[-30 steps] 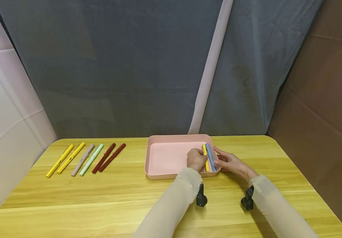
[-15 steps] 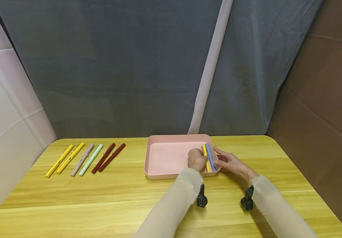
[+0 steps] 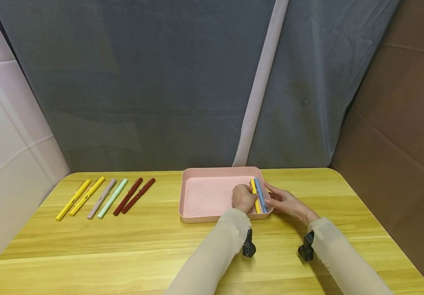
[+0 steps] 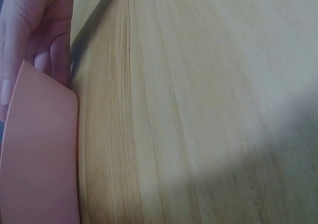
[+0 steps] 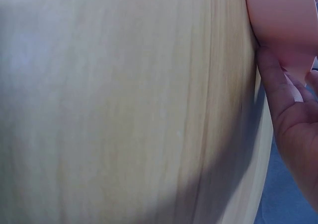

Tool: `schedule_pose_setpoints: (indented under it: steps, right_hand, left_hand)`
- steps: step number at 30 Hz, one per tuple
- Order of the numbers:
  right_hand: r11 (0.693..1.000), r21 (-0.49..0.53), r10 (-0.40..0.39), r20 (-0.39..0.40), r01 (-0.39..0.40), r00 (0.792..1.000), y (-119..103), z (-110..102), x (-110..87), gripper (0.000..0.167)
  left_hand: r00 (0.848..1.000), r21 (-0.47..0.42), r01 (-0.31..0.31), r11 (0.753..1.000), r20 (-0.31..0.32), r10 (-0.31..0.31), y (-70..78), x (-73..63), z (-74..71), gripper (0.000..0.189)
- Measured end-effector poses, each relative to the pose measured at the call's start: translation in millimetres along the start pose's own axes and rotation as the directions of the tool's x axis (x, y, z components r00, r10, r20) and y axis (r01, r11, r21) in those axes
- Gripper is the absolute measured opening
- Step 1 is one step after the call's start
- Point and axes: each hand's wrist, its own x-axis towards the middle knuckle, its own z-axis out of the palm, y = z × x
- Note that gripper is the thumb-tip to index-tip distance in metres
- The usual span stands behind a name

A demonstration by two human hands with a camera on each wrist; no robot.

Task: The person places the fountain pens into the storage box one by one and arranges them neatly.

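Observation:
A pink tray stands at the far side of the table. Inside, along its right wall, a yellow pen and a blue pen lie side by side. My left hand reaches into the tray with curled fingers and holds the yellow pen; its fingertips are hidden. With my right hand I grip the tray's right wall. The left wrist view has the right hand at the corner of the tray wall, some fingers behind it. In the right wrist view a finger touches the wall's outer face.
On the left of the wooden table several pens lie in a slanted row: yellow pens, a lilac pen, a mint pen and dark red pens. A grey curtain hangs behind the table.
The yellow pen's near end has shifted very slightly right, closer to the blue pen. Both hands stay in nearly the same place.

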Motion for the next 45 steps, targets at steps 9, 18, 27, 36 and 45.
schedule_pose_setpoints:
  steps: [9,18,27,36,45]
  right_hand:
    - [1.000,0.019,-0.011,0.013,0.011,1.000,0.6,0.0,0.6,0.071]
    - [1.000,0.014,0.009,0.005,-0.009,1.000,1.1,-1.4,0.4,0.072]
    - [1.000,0.005,0.015,0.000,-0.015,1.000,0.0,-1.0,0.2,0.072]
    - [1.000,0.003,0.009,-0.004,-0.009,1.000,0.5,-1.0,0.6,0.072]
    - [1.000,0.011,0.016,-0.007,-0.016,1.000,0.5,-0.4,1.0,0.072]
  left_hand:
    - [1.000,0.000,0.002,1.000,0.016,-0.002,0.2,0.1,-2.3,0.020]
    - [1.000,0.021,-0.017,1.000,0.004,0.017,-1.2,1.3,-3.4,0.018]
    - [0.999,0.026,-0.028,0.999,0.017,0.027,-2.0,1.2,-5.7,0.019]
    - [0.999,0.027,-0.016,0.999,0.047,0.015,-2.1,3.1,-7.8,0.020]
    - [0.998,0.036,0.000,0.999,0.056,-0.002,-2.2,3.3,-6.8,0.026]
